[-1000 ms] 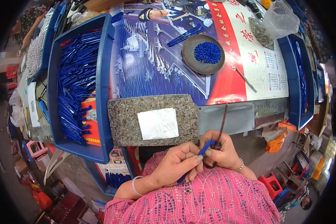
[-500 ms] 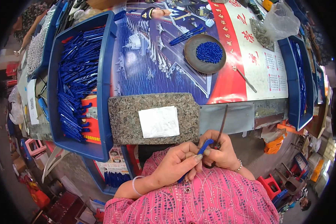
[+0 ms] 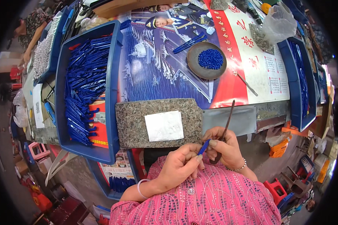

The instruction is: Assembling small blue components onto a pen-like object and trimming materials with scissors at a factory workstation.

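The head camera looks down on a worktop (image 3: 251, 120) with a big picture poster (image 3: 169, 71) spread over it. One speckled stone slab (image 3: 135, 123) lies at the near edge, with one white paper square (image 3: 164, 125) on top of it. One round dark dish (image 3: 206, 62) sits on the poster, and it holds a heap of small blue beads (image 3: 210, 59), too many to count. Three blue trays show. The big one on the left (image 3: 110, 93) is full of long blue plastic pieces (image 3: 84, 86), too many to count. One more tray (image 3: 50, 56) lies further left, and one (image 3: 289, 86) lies on the right. One clear plastic bag (image 3: 279, 22) sits at the far right of the worktop.

Two hands are close together, just in front of the slab and above the pink shirt (image 3: 214, 198). The left hand (image 3: 180, 167) has its grip closed, with the fingers pinching one small blue piece (image 3: 204, 147). The right hand (image 3: 223, 148) touches the same blue piece at its top end. Its grip is clenched around one thin dark tool (image 3: 227, 122), which sticks up toward the worktop edge. A white band is on the left wrist and a bead bracelet is on the right wrist.
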The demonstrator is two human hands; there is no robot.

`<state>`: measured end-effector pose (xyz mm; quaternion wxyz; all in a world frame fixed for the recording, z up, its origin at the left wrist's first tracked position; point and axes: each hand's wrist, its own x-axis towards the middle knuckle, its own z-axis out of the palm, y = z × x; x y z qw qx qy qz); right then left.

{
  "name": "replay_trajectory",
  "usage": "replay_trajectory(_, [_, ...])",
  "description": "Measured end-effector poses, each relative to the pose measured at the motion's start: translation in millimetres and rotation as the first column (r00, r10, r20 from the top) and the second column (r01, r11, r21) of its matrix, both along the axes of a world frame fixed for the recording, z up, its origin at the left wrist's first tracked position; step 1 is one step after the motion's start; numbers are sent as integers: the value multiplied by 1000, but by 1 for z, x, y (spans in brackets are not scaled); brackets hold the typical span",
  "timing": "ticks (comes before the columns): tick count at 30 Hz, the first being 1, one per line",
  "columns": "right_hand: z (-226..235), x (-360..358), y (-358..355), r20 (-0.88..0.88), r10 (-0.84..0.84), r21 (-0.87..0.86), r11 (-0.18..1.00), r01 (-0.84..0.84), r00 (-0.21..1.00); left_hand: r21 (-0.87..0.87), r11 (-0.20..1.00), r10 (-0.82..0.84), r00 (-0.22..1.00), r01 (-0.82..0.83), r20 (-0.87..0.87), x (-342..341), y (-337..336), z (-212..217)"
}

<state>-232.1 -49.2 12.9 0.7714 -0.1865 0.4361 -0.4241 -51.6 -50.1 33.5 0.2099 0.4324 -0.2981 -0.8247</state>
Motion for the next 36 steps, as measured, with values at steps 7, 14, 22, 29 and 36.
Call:
replay_trajectory(7, [6, -1, -1, -55, 49, 47, 998, -46, 997, 26, 999, -26, 999, 27, -45, 2, 0, -1])
replay_trajectory(14, [-2, 1, -3, 0, 63, 94, 994, -63, 998, 127, 992, 18, 997, -8, -79, 3, -1, -7])
replay_trajectory(22, [-1, 7, -10, -1, 17, 135, 991, -17, 1000, 476, 880, 206, 906, -5, -371, 7, -5, -30])
replay_trajectory(29, [-4, 11, -13, 1, 16, 136, 991, -16, 1000, 701, 705, 442, 708, 105, -551, 10, -4, -45])
replay_trajectory(36, [-3, 12, -13, -8, -6, 98, 995, 7, 1000, 556, 831, 299, 851, -10, -432, 6, -8, -34])
